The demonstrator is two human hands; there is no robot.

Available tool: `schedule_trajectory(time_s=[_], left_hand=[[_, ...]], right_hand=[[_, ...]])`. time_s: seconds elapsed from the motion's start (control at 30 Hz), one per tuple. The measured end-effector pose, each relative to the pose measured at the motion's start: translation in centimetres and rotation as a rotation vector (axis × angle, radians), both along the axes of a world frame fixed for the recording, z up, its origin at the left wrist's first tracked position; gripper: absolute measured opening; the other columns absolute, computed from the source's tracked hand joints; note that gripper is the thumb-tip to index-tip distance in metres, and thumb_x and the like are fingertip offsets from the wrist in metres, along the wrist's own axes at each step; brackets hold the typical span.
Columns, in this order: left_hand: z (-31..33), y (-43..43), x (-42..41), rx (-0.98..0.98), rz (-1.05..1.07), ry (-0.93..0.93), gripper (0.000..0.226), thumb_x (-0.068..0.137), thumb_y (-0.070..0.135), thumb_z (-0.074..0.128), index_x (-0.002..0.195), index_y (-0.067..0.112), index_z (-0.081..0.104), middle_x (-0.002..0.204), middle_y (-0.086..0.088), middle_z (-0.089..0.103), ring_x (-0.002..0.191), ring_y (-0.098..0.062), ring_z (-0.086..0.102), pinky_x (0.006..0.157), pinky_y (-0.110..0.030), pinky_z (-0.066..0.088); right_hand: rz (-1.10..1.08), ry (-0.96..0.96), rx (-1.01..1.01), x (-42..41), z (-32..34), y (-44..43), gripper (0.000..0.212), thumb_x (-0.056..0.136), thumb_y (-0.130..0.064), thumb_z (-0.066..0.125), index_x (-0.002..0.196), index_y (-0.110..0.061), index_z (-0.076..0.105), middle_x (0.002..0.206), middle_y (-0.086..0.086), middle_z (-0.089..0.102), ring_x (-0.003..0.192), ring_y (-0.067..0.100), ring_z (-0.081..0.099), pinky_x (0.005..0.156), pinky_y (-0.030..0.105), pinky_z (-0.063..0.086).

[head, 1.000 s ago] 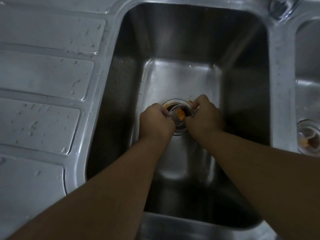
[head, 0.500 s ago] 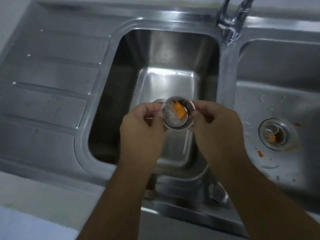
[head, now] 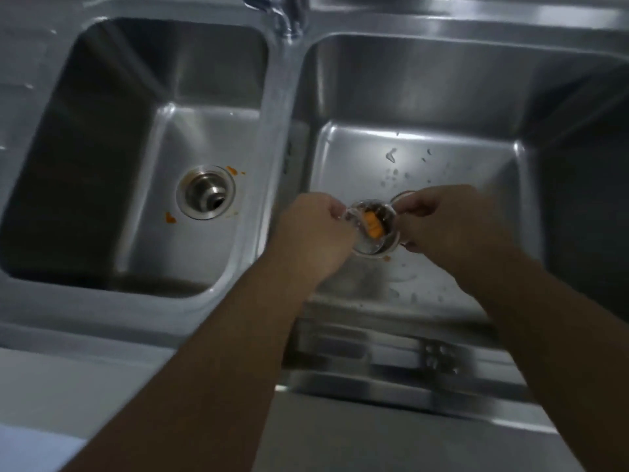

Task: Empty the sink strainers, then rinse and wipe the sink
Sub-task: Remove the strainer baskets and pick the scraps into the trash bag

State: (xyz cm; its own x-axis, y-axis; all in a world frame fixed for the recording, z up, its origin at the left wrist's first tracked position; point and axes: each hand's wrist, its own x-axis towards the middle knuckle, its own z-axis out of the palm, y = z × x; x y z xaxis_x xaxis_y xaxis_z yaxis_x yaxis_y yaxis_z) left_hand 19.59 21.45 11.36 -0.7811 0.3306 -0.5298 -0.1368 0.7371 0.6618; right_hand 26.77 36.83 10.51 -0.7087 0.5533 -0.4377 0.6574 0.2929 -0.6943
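Pinched at its rim by left hand (head: 313, 233) and right hand (head: 449, 226) above the steel right basin (head: 442, 158): round metal strainer (head: 384, 241) holding orange scraps (head: 371, 225). Left, a shiny circular drain (head: 205, 192).

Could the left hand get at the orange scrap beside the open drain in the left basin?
Probably, once freed: nothing covers the orange scrap and the left basin lies open, but the left hand and right hand both pinch the strainer now.
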Motion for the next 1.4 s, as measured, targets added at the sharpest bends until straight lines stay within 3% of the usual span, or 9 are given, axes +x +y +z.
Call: schedule_trajectory(time_s=[0.13,0.27,0.43,0.57,0.63,0.77,1.0,1.27,1.4], left_hand=[[-4.4,2.4,-0.7,-0.148,-0.145,-0.074,0.025,0.093,0.003,0.061,0.115,0.007,0.074,0.11,-0.011,0.073,0.101,-0.023,0.067,0.088,-0.032,0.057],[-6.9,2.8,-0.8,-0.217,-0.2,-0.148,0.03,0.095,0.004,0.063,0.124,0.008,0.069,0.114,-0.01,0.07,0.103,-0.024,0.066,0.094,-0.038,0.058],[-7.9,2.6,-0.5,-0.3,-0.249,-0.195,0.024,0.099,0.012,0.06,0.119,0.008,0.071,0.108,-0.011,0.071,0.095,-0.026,0.068,0.089,-0.041,0.06],[-8.6,3.1,-0.8,-0.314,-0.231,-0.074,0.031,0.1,0.018,0.058,0.131,0.016,0.061,0.123,-0.005,0.065,0.1,-0.022,0.064,0.081,-0.033,0.056],[-9.2,4.4,-1.1,-0.255,-0.205,0.01,0.03,0.099,0.021,0.058,0.129,0.021,0.061,0.12,-0.001,0.063,0.099,-0.019,0.063,0.084,-0.034,0.059],[-11.1,8.5,-1.5,-0.179,-0.218,0.111,0.012,0.098,0.027,0.06,0.109,0.024,0.065,0.102,0.003,0.066,0.09,-0.016,0.063,0.081,-0.038,0.06],[-14.4,13.0,-1.1,-0.118,-0.245,0.208,0.009,0.093,0.021,0.068,0.099,0.015,0.068,0.098,-0.006,0.069,0.095,-0.023,0.065,0.084,-0.037,0.058],[-14.9,14.7,-0.1,-0.103,-0.206,0.239,0.025,0.09,0.024,0.075,0.109,0.015,0.062,0.102,-0.006,0.066,0.094,-0.022,0.064,0.077,-0.033,0.057],[-14.0,14.9,0.3,-0.063,-0.126,0.254,0.008,0.089,0.006,0.07,0.092,0.013,0.067,0.093,-0.007,0.069,0.088,-0.022,0.066,0.064,-0.02,0.05]], right_hand=[[0.048,-0.236,-0.078,-0.6,-5.3,1.6,0.015,0.084,0.001,0.076,0.095,-0.008,0.079,0.097,0.014,0.076,0.097,0.03,0.073,0.091,0.046,0.061],[0.122,-0.345,-0.143,-0.4,-8.9,1.9,0.006,0.088,-0.003,0.074,0.09,-0.008,0.077,0.094,0.015,0.076,0.095,0.033,0.075,0.087,0.048,0.062],[0.142,-0.347,-0.174,0.7,-10.6,1.9,0.011,0.09,-0.012,0.07,0.082,-0.017,0.075,0.096,0.015,0.077,0.095,0.033,0.074,0.087,0.049,0.062],[0.014,-0.221,-0.065,1.1,-10.9,3.2,0.02,0.091,-0.035,0.071,0.074,-0.023,0.075,0.073,0.0,0.072,0.072,0.019,0.071,0.067,0.042,0.063],[-0.047,-0.21,0.087,1.0,-11.4,5.1,0.021,0.09,-0.041,0.07,0.073,-0.028,0.066,0.074,-0.01,0.066,0.073,0.012,0.065,0.058,0.029,0.051],[-0.113,-0.254,0.234,0.7,-13.4,9.1,0.033,0.078,-0.051,0.079,0.083,-0.029,0.054,0.082,-0.012,0.061,0.076,0.013,0.059,0.067,0.034,0.049],[-0.015,-0.273,0.366,-0.4,-16.4,10.9,0.033,0.071,-0.038,0.08,0.084,-0.026,0.052,0.08,-0.006,0.061,0.07,0.016,0.057,0.054,0.027,0.03],[-0.097,-0.183,0.285,0.5,-15.7,11.0,0.034,0.072,-0.037,0.08,0.088,-0.03,0.051,0.079,-0.01,0.058,0.07,0.009,0.054,0.057,0.029,0.038],[-0.105,-0.087,0.184,1.6,-14.5,11.0,0.032,0.074,-0.03,0.083,0.093,-0.03,0.057,0.083,-0.01,0.059,0.077,0.013,0.058,0.063,0.03,0.047]])
